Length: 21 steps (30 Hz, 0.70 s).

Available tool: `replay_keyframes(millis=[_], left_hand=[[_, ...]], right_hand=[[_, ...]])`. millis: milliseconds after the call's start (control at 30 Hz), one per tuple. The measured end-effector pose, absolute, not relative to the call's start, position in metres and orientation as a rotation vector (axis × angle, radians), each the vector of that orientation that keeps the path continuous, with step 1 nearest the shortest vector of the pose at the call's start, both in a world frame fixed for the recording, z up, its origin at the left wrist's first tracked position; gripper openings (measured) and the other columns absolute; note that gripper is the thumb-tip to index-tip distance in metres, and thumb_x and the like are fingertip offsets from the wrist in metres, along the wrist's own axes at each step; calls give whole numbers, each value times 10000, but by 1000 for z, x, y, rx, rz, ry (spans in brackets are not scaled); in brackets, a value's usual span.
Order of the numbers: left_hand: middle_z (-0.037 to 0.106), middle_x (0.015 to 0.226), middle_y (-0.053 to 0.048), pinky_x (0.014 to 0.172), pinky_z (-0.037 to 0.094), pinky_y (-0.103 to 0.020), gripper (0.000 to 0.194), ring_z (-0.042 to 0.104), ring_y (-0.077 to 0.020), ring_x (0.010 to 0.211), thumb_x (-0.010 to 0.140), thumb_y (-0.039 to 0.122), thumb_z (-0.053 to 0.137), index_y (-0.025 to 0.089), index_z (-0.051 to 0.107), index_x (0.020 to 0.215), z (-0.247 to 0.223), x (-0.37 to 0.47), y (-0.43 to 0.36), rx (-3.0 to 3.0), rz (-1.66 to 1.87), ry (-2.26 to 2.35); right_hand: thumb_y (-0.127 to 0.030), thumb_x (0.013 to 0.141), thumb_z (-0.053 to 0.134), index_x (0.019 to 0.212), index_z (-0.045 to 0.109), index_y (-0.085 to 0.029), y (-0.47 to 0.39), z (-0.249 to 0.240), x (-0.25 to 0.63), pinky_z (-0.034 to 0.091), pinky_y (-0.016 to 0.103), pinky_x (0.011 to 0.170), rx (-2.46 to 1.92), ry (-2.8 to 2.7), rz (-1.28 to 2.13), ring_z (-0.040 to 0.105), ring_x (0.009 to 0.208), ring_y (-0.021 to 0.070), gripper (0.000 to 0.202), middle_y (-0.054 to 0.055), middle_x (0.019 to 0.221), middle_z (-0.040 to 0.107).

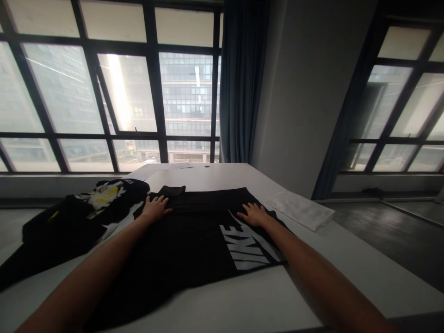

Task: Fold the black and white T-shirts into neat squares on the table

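Observation:
A black T-shirt with a large grey NIKE print lies spread on the white table, its far side folded over in a long strip. Flat on its far left part rests my left hand, fingers stretched and spread. My right hand presses on the far right part with its fingers apart, just above the print. Neither hand grips the cloth. Part of the print is hidden under my right forearm. A small black flap of cloth sticks out past the far edge of the shirt.
Left of the shirt lies a heap of black clothing with a yellow and white print. A folded white cloth sits near the table's right edge. Pale sheets lie at the far end. Windows, a blue curtain and a pillar stand behind.

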<state>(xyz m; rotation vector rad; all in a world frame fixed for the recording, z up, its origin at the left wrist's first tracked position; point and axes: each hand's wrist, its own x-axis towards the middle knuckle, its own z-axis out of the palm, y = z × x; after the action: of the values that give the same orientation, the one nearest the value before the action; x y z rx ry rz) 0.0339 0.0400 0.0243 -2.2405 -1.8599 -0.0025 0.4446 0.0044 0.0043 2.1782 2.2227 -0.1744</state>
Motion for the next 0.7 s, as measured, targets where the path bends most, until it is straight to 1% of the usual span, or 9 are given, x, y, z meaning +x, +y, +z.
replay_keyframes(millis=[67, 133, 233, 300, 400, 467, 533, 600, 700], left_hand=[[553, 1377, -216, 1017, 347, -572, 542, 529, -388, 1231, 935, 459, 401, 128, 578, 1326, 29, 42, 33, -2212, 7, -1858], [630, 1271, -220, 911, 445, -537, 604, 601, -402, 1123, 908, 569, 402, 139, 628, 1267, 29, 44, 22, -2286, 89, -1949], [632, 1268, -227, 851, 480, -541, 858, 596, -459, 1111, 715, 796, 502, 186, 617, 1308, 19, 33, 12, -2370, 210, -2092], [573, 1347, -234, 885, 465, -561, 984, 569, -482, 1148, 628, 843, 535, 196, 571, 1368, 10, 25, 12, -2404, 207, -2117], [429, 1482, -221, 978, 423, -547, 988, 516, -460, 1235, 684, 813, 495, 175, 488, 1438, 3, 22, 25, -2454, 135, -2108], [350, 1537, -190, 1047, 365, -552, 893, 438, -427, 1322, 780, 746, 431, 170, 446, 1463, 3, 26, 35, -2458, 73, -2077], [303, 1564, -161, 1092, 282, -600, 789, 344, -399, 1392, 862, 664, 357, 166, 429, 1471, 5, 29, 42, -2430, 19, -2043], [302, 1565, -154, 1096, 231, -645, 742, 311, -394, 1411, 895, 626, 318, 169, 433, 1467, 7, 28, 44, -2380, -17, -2034], [356, 1536, -176, 1083, 263, -633, 767, 354, -406, 1384, 871, 669, 350, 178, 462, 1449, 4, 20, 37, -2394, -35, -2035]], right_hand=[[-640, 921, 326, 1534, 272, -166, 0, 8, 445, 122, 559, 1153, 2174, 2247, -91, 186, 1455, 365, 777, 148, 1597, 223], [-672, 880, 396, 1541, 255, -202, -8, 11, 447, 134, 577, 1146, 2096, 2283, -160, 184, 1455, 368, 823, 132, 1602, 217], [-769, 778, 468, 1549, 223, -241, -17, 14, 452, 164, 593, 1138, 2026, 2242, -384, 130, 1467, 382, 966, 99, 1625, 137], [-804, 714, 516, 1552, 216, -222, -16, 15, 455, 175, 540, 1156, 2018, 2206, -474, 101, 1471, 384, 1064, 94, 1632, 93], [-834, 683, 517, 1553, 214, -201, -4, 15, 457, 162, 517, 1162, 2077, 2168, -483, 107, 1469, 386, 1118, 117, 1629, 105], [-823, 763, 410, 1545, 240, -204, 4, 13, 454, 131, 580, 1142, 2202, 2132, -340, 124, 1463, 394, 1012, 134, 1619, 147], [-746, 867, 297, 1533, 274, -203, 6, 10, 449, 108, 616, 1123, 2284, 2124, -152, 144, 1455, 396, 859, 143, 1604, 201], [-682, 909, 280, 1526, 292, -212, 2, 7, 445, 115, 610, 1121, 2254, 2178, -84, 172, 1447, 395, 775, 139, 1595, 231], [-700, 887, 337, 1530, 276, -272, -9, 3, 440, 152, 605, 1117, 2111, 2255, -271, 168, 1451, 395, 775, 106, 1615, 185]])
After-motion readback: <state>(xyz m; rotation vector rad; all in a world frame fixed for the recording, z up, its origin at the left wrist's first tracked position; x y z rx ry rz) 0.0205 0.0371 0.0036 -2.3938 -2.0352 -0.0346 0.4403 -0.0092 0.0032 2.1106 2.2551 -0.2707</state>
